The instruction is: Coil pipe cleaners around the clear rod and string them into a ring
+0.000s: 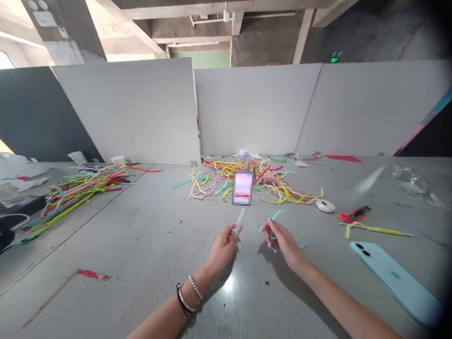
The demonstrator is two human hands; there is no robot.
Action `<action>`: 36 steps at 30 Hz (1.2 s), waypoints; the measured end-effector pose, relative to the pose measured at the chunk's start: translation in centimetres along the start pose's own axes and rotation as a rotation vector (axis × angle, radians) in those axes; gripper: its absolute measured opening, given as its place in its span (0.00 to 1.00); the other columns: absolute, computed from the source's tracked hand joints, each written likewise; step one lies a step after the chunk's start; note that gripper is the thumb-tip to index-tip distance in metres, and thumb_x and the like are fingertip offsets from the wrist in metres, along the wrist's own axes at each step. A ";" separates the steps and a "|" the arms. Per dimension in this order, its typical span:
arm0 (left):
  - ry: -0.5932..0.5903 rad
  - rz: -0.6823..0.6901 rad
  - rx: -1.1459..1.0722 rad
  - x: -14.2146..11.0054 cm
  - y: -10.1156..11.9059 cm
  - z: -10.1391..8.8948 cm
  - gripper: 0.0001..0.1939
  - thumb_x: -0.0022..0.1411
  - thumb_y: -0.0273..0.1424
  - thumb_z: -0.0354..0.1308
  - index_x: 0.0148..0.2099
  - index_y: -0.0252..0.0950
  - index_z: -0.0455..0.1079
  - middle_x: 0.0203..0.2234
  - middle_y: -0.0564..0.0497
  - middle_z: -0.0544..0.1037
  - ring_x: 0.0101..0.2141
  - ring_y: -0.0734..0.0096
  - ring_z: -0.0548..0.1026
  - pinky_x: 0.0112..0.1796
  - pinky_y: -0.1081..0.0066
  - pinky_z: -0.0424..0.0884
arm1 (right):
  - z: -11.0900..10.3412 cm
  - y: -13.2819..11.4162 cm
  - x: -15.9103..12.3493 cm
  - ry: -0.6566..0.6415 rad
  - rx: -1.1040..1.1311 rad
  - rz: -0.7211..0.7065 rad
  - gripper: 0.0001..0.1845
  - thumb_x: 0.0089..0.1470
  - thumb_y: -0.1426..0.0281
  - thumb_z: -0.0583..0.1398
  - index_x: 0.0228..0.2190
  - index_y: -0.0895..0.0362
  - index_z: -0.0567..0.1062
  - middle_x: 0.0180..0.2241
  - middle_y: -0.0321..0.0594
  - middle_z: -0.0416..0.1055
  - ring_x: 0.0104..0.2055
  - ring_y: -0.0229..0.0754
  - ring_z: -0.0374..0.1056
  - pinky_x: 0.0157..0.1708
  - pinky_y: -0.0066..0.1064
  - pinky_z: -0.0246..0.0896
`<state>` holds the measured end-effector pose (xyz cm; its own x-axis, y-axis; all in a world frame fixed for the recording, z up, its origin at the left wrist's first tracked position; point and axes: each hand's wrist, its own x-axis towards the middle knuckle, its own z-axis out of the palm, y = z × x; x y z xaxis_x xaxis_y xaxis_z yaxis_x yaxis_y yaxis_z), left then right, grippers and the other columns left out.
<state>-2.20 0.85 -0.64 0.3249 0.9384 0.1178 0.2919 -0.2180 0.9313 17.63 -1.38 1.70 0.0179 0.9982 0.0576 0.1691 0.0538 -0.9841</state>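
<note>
Over the middle of the grey table, my left hand is closed on a thin, whitish, see-through strip that points away from me. To its right, my right hand pinches a light blue pipe cleaner; bits of it show above and below the fingers. The two hands are apart. Just beyond them stands a small upright screen, its picture blurred out. Behind and around that screen lies a loose tangle of coloured pipe cleaners.
At the left lies a long bundle of pipe cleaners. On the right are a white oval case, a red and black tool, a yellow-wrapped stick, a light blue phone and clear plastic. Grey panels wall the back.
</note>
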 end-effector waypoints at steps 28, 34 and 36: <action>0.094 0.527 0.604 -3.2 1.2 0.6 0.20 0.72 0.30 0.46 0.63 0.36 0.54 0.34 0.49 0.81 0.30 0.75 0.79 0.32 0.77 0.75 | 1.7 1.0 -2.8 -0.574 0.197 0.069 0.30 0.64 0.49 0.47 0.18 0.54 0.59 0.16 0.31 0.55 0.20 0.34 0.53 0.23 0.28 0.51; 0.126 0.647 0.722 -2.7 0.8 0.5 0.21 0.72 0.29 0.45 0.64 0.35 0.53 0.31 0.48 0.82 0.26 0.74 0.79 0.29 0.77 0.75 | 1.9 1.1 -2.7 -0.339 0.233 0.137 0.17 0.60 0.55 0.58 0.41 0.52 0.60 0.23 0.28 0.62 0.20 0.33 0.56 0.21 0.25 0.52; 0.130 0.667 0.729 -2.7 0.9 0.5 0.19 0.72 0.29 0.45 0.63 0.33 0.55 0.29 0.49 0.81 0.24 0.74 0.78 0.27 0.77 0.74 | 1.8 1.1 -2.8 -0.304 0.186 0.069 0.16 0.60 0.58 0.58 0.44 0.52 0.61 0.28 0.32 0.65 0.25 0.34 0.59 0.26 0.26 0.55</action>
<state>-2.34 -2.04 -0.35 0.5352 0.5763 0.6176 0.5807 -0.7820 0.2264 16.00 -4.05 0.18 -0.2756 0.9606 -0.0353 -0.0053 -0.0383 -0.9993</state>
